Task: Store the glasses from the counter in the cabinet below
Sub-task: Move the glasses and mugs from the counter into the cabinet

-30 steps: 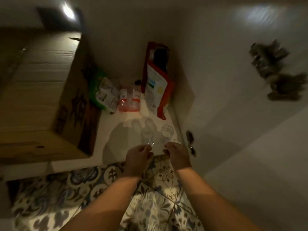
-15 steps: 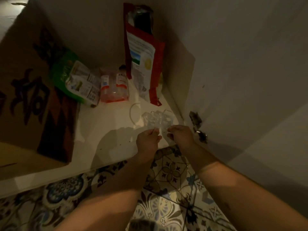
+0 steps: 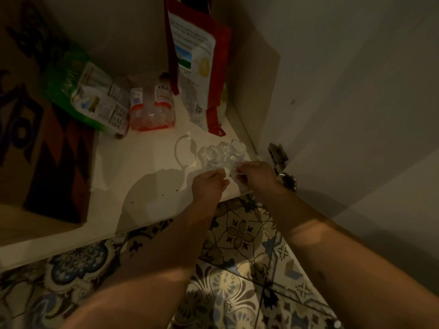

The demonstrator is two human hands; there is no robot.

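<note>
Dim cabinet shelf (image 3: 142,172), white, w/ clear glasses (image 3: 222,154) clustered touching at its front-right corner, near door hinge (image 3: 278,154). Left hand (image 3: 209,186) and right hand (image 3: 257,173) each pinch a glass rim. Risk, imo: glasses clink/chip, or one nudged off shelf edge onto tile floor (image 3: 237,293).

The glasses (image 3: 222,154) by my fingers are clear and colourless, on a cream-white cabinet shelf (image 3: 142,167). Far right stands a red-edged bag (image 3: 197,67) with a white label and a yellow dot. Left lies a green and white packet (image 3: 88,96), then a cardboard box (image 3: 35,129) printed black. The near floor tiles (image 3: 232,281) carry blue, cream and black floral patterns.
</note>
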